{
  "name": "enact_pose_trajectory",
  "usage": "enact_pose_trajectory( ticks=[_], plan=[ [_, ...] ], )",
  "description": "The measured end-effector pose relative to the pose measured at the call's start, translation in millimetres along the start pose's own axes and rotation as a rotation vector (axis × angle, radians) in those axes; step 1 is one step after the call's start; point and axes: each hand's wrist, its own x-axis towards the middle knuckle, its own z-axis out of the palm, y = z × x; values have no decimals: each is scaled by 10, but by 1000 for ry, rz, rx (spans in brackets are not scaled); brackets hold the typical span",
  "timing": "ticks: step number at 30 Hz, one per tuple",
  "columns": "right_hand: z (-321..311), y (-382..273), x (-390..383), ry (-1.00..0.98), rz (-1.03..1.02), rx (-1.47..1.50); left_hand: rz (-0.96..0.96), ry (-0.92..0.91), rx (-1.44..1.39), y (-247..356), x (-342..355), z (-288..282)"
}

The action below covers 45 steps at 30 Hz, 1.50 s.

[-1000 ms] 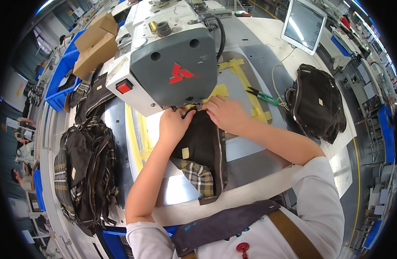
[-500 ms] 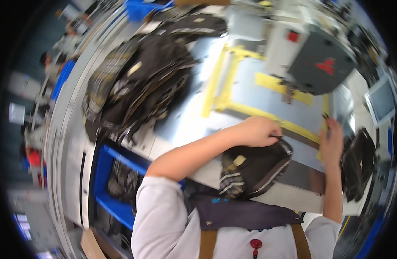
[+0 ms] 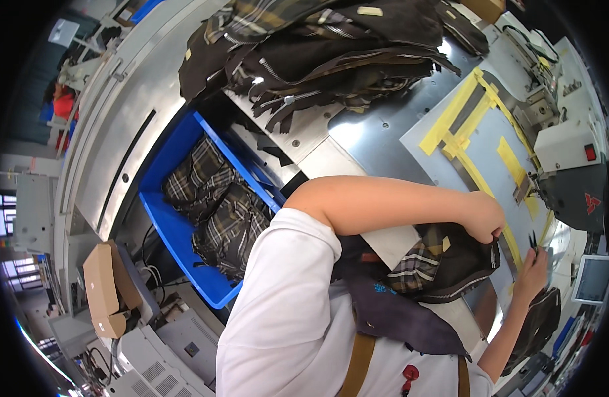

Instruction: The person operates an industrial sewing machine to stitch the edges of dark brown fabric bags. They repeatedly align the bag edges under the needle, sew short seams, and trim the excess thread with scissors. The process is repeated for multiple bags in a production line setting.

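Note:
My left hand (image 3: 484,217) is closed on the upper edge of a dark brown fabric piece (image 3: 460,264), which has a zipper along its border and a plaid part at its left end. The piece lies at the table's near edge, in front of my body. My right hand (image 3: 530,272) is closed round a small dark tool with two pointed prongs (image 3: 533,242); whether it is snips or tweezers I cannot tell. It points up, apart from the fabric. Beyond both hands lies a pale plate with yellow tape strips (image 3: 450,149), under the grey sewing machine head (image 3: 572,195).
A big heap of dark and plaid zippered pieces (image 3: 344,53) covers the far table. At left, a blue bin (image 3: 212,294) holds plaid pieces. Another dark piece (image 3: 536,327) lies right of my right forearm. A screen (image 3: 593,279) stands at far right, a cardboard box (image 3: 102,291) at lower left.
The view has swung left, so table and machine appear farther right and more of the blue bin shows. My left hand keeps its grip on the fabric piece; my right hand still holds the pronged tool.

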Motion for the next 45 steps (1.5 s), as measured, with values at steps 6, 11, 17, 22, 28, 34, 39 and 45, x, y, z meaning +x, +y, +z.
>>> enact_pose_trajectory(
  ticks=[6,11,17,22,28,34,39,45],
  plan=[
    [54,-668,322,-92,-168,85,29,64,-18,-59,-7,23],
    [44,-952,338,-64,-65,271,-1,4,3,16,-48,-86],
    [102,-678,166,-47,45,286,31,73,-77,85,-164,-130],
    [-37,-569,85,-62,29,216,-19,-18,-118,129,-128,-254],
    [40,-642,98,23,-165,211,-184,-106,-181,285,-110,-350],
    [80,-742,112,-73,-164,299,-265,-91,-340,260,-123,-358],
    [47,-489,42,3,-70,276,-290,-112,-359,280,-115,-371],
    [61,-752,63,8,-208,328,-324,-123,-401,282,-106,-357]
  ],
)
